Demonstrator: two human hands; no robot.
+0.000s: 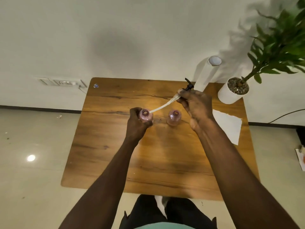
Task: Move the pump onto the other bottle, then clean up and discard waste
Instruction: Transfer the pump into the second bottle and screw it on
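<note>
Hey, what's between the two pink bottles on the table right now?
In the head view, only bare wooden table lies between the held bottle and the free bottle.

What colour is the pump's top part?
Black pump head, clearest in the head view, above the right hand.

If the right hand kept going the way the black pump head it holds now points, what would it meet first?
Probably the tall white paper towel roll standing at the wooden table's far edge. The right hand aims the black pump up and away, toward the roll's base. Depth is unclear; it might pass beside it.
</note>
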